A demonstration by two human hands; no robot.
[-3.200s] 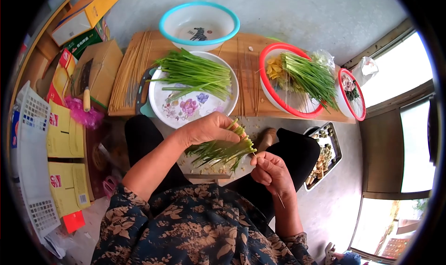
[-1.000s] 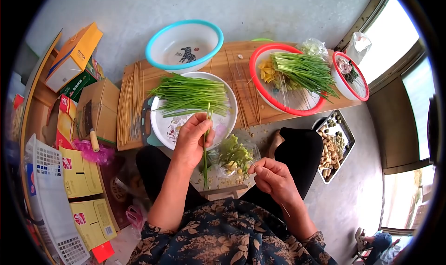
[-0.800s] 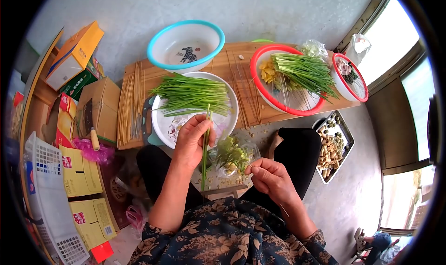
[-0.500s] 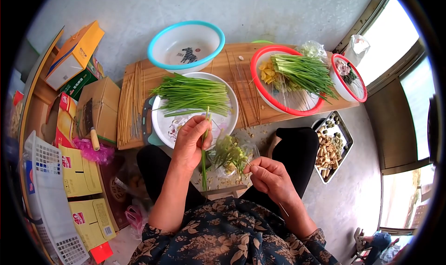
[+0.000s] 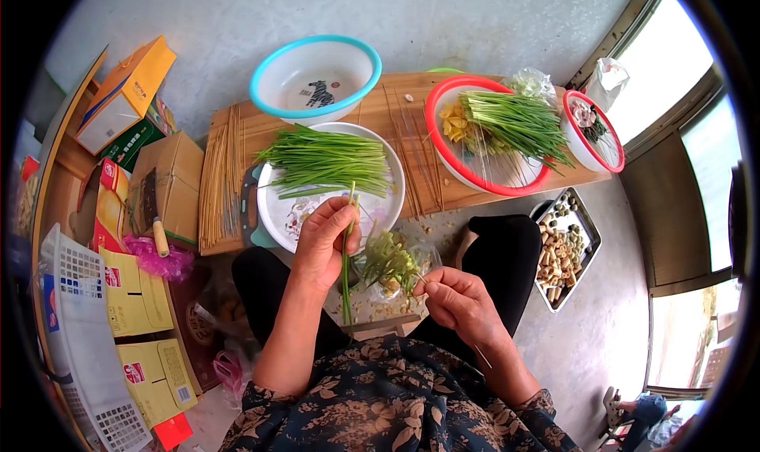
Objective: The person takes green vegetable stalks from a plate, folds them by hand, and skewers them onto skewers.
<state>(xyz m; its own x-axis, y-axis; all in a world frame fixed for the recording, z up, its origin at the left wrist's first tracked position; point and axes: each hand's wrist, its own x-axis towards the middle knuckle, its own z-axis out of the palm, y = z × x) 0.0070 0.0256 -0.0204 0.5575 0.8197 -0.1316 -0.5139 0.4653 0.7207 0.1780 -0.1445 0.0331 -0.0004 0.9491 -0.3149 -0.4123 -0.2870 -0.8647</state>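
Observation:
My left hand (image 5: 323,242) is closed, pinching a few green garlic chives (image 5: 347,286) that hang down from it, their pale ends poking up above the fingers. My right hand (image 5: 463,301) grips a thin skewer (image 5: 484,358); one end sticks out below the palm and the other shows past the fingertips. Between and beyond the hands is a plastic bag (image 5: 427,254) with leafy green scraps (image 5: 388,260). A white plate (image 5: 396,179) in front of me carries a pile of chives (image 5: 328,159).
On the wooden table (image 5: 396,96) are loose skewers (image 5: 218,183), a blue-rimmed basin (image 5: 317,44) and a red-rimmed basin (image 5: 435,143) of chives and yellow slices. A tray (image 5: 598,242) of skewered food sits at right. Boxes (image 5: 170,175), a knife (image 5: 161,234) and a white basket (image 5: 75,325) are at left.

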